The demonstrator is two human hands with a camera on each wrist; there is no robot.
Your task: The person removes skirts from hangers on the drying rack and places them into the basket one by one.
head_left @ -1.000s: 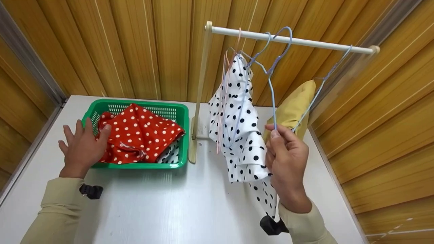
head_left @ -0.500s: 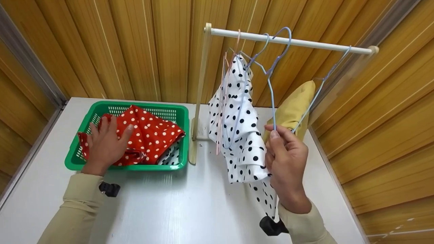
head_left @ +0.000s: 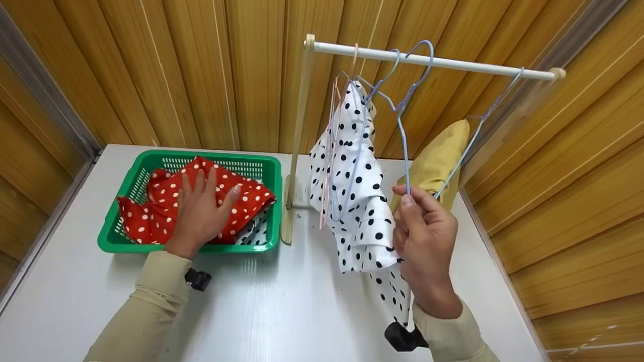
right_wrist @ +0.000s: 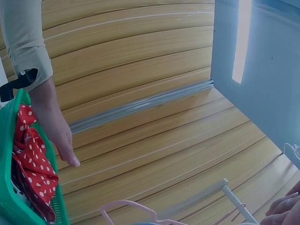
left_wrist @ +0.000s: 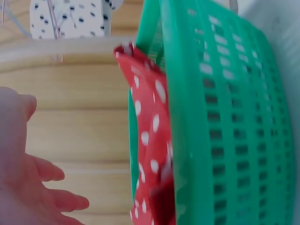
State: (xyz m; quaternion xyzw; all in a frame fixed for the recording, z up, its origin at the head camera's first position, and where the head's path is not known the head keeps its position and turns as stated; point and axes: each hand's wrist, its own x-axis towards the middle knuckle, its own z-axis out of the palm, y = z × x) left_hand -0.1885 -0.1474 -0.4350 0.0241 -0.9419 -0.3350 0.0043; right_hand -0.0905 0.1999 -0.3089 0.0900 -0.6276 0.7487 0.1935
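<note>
In the head view my left hand [head_left: 201,211] hovers over the green basket [head_left: 108,234], fingers spread. Below it lies a crumpled red cloth with white dots [head_left: 161,216]. The left wrist view shows this hand [left_wrist: 28,183] apart from the cloth [left_wrist: 145,126], higher than the basket's rim. Thumb and forefinger of my right hand [head_left: 427,246] pinch the lower part of a blue-purple clothes hanger [head_left: 404,146], whose hook is over the rack's rail. Left of that hand hangs a white cloth with black dots [head_left: 352,146]. Only part of the right hand shows in the right wrist view.
The small rack's white rail [head_left: 468,64] also bears a pink hanger [head_left: 324,201] and a yellow cloth [head_left: 435,153] on the right. Another dotted white cloth [head_left: 256,229] peeks out under the red one. Wood-patterned walls [head_left: 201,75] enclose the white table [head_left: 276,311].
My left hand has moved right, from the basket's left edge to above the middle of the red cloth. The right hand keeps its pinch on the hanger in the same place.
</note>
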